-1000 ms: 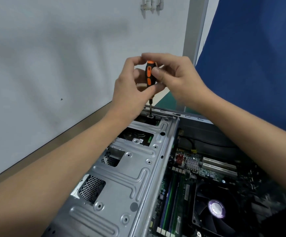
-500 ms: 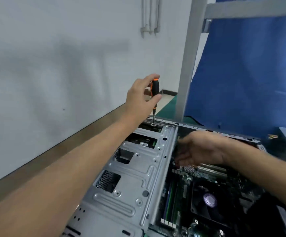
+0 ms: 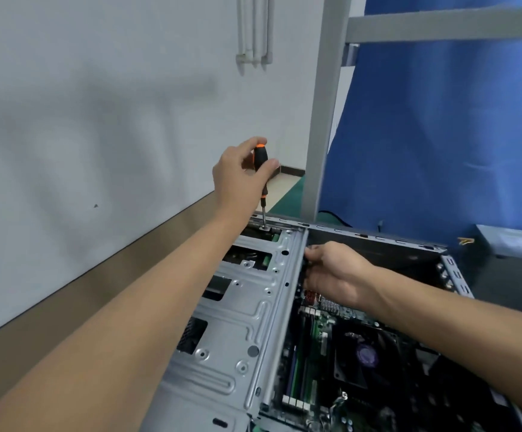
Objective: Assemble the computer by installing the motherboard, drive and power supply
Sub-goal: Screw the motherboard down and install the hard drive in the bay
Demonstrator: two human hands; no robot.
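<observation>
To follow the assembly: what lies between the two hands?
In the head view, the grey drive cage spans between the left hand and right hand.

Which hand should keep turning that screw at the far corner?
The left hand. It already grips the screwdriver upright, tip on the drive cage's far-corner screw. The right hand is lower, at the cage's edge.

2 bare forearms, no sleeves in view, left hand (image 3: 241, 176), right hand (image 3: 334, 272), no gloves, rings or watch
</observation>
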